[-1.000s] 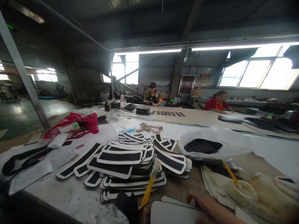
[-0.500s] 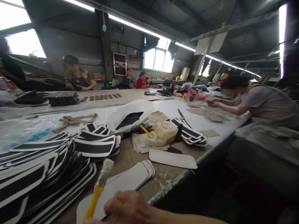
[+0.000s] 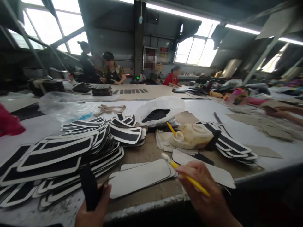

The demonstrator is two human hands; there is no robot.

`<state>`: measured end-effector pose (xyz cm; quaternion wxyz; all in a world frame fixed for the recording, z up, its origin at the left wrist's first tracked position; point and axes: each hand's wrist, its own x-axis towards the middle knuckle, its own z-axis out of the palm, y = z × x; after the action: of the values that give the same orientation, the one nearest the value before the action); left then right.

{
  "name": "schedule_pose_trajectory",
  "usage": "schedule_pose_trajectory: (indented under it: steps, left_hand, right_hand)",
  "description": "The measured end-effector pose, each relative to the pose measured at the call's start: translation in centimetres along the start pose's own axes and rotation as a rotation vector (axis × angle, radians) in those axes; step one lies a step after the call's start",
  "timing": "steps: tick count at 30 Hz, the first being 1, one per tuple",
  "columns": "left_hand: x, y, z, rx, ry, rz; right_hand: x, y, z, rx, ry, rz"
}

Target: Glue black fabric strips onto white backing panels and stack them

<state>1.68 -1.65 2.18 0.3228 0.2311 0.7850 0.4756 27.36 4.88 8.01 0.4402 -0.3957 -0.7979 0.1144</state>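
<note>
My left hand (image 3: 94,208), low in the view, grips a stack of black strips (image 3: 88,186) between thumb and fingers. My right hand (image 3: 203,186) is closed around a yellow-handled brush (image 3: 189,179), its whitish bristles pointing up and left over the edge of some pale rounded panels (image 3: 142,176). Those panels lie overlapped between my two hands. Another pale panel (image 3: 205,167) lies behind my right hand. Beyond it, a stained cream plastic container (image 3: 197,135) rests on its side on folded cloth, with a second yellow handle (image 3: 170,128) sticking out of its opening.
Large piles of black panels with white borders (image 3: 56,154) cover the left side; more (image 3: 234,145) lie at the right. A white plastic bag (image 3: 163,105) holds black pieces. People work across the table, and another person's hands (image 3: 279,112) are at far right.
The view has swung left. My left hand has come into view with the black strips. My right hand and brush are now farther right in view, the brush tilted the other way.
</note>
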Motion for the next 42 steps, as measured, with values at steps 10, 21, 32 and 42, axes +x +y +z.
schedule_pose_trajectory:
  steps: [10, 21, 32, 42]
  left_hand:
    - [3.2, -1.7, -0.9, -0.117, -0.302, -0.074]
    - [3.7, -2.4, -0.3, 0.095, -0.359, -0.100]
    - [3.1, -1.6, -0.7, 0.134, -0.288, -0.149]
    - [3.1, -2.5, -0.8, 0.155, -0.312, -0.050]
  right_hand:
    - [-0.7, -1.4, 8.9, 0.928, 0.087, 0.904]
    - [-0.5, -2.4, 13.1, 0.818, -0.061, 0.941]
    - [-0.2, -3.2, 12.9, 0.643, -0.048, 0.886]
    - [0.0, 1.5, 7.8, 0.195, 0.087, 0.586]
